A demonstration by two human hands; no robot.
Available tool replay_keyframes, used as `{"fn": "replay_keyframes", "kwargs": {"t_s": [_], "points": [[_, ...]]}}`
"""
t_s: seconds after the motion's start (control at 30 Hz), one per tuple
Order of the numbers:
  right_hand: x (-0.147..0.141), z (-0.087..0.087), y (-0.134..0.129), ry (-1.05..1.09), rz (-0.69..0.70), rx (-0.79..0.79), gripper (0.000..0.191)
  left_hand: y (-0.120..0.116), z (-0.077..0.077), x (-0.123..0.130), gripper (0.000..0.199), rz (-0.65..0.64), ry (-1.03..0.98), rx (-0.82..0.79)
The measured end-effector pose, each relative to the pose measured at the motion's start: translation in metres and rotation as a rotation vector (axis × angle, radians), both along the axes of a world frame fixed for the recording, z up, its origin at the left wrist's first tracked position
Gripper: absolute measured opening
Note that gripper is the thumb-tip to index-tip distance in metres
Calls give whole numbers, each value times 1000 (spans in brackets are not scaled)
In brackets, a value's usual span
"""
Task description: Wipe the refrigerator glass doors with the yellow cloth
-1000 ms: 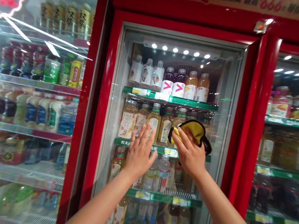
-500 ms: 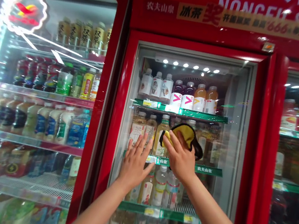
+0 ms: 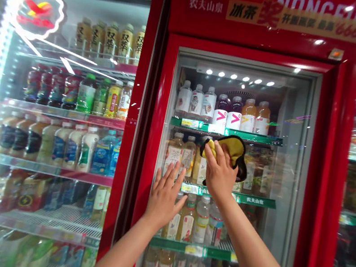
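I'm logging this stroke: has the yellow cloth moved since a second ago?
Yes: judged against the red door frame, the yellow cloth under the right hand has shifted left and slightly up.

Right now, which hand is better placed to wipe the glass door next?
Probably the right hand: it holds the yellow cloth at the glass door. The left hand has no cloth, its fingers spread.

Left hand (image 3: 166, 200), centre of frame, bare; left forearm (image 3: 128, 248), lower centre, bare, tapering upward. Right hand (image 3: 221, 172), right of centre, bare; right forearm (image 3: 257, 251), lower right, also bare, tapering.
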State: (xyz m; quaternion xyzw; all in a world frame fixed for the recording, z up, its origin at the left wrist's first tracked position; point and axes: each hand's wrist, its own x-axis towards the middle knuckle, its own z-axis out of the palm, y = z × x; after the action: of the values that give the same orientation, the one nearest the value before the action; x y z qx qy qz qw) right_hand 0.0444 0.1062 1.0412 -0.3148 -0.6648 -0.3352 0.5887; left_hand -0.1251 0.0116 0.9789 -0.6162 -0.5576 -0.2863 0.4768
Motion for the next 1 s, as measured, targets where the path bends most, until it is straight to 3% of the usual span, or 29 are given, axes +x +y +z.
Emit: {"fn": "replay_keyframes", "kwargs": {"t_s": [0.13, 0.2, 0.27, 0.33, 0.43, 0.5, 0.57, 0.63, 0.73, 0.8, 0.87, 1.0], "points": [[14, -45, -5, -339, 25, 26, 57, -5, -6, -8, 77, -19, 6, -27], [28, -55, -3, -399, 19, 43, 57, -9, -7, -16, 79, -32, 22, -25], [33, -46, 0, -297, -15, 35, 52, -13, -7, -25, 82, -41, 29, -12], [25, -23, 0, -113, -46, 6, 47, -17, -6, -35, 85, -43, 23, 3], [-10, 17, -8, 51, -44, -28, 47, -20, -3, -46, 85, -41, 18, 19], [-34, 29, -17, 35, -30, -32, 50, -21, -3, -51, 83, -43, 29, 22], [-49, 24, -24, -51, -19, -28, 52, -22, -4, -54, 82, -52, 38, 18], [-49, 4, -29, -198, -5, -14, 54, -22, -5, -56, 84, -64, 36, 13], [-28, -28, -29, -392, 2, 7, 56, -23, -8, -58, 86, -81, 29, 9], [-11, -36, -25, -369, -27, -2, 56, -24, -10, -60, 88, -89, 33, 5], [-4, -27, -22, -229, -64, -27, 54, -25, -12, -63, 88, -93, 39, -1], [-31, 20, -25, 31, -67, -62, 51, -29, -15, -67, 80, -84, 32, -18]]}}
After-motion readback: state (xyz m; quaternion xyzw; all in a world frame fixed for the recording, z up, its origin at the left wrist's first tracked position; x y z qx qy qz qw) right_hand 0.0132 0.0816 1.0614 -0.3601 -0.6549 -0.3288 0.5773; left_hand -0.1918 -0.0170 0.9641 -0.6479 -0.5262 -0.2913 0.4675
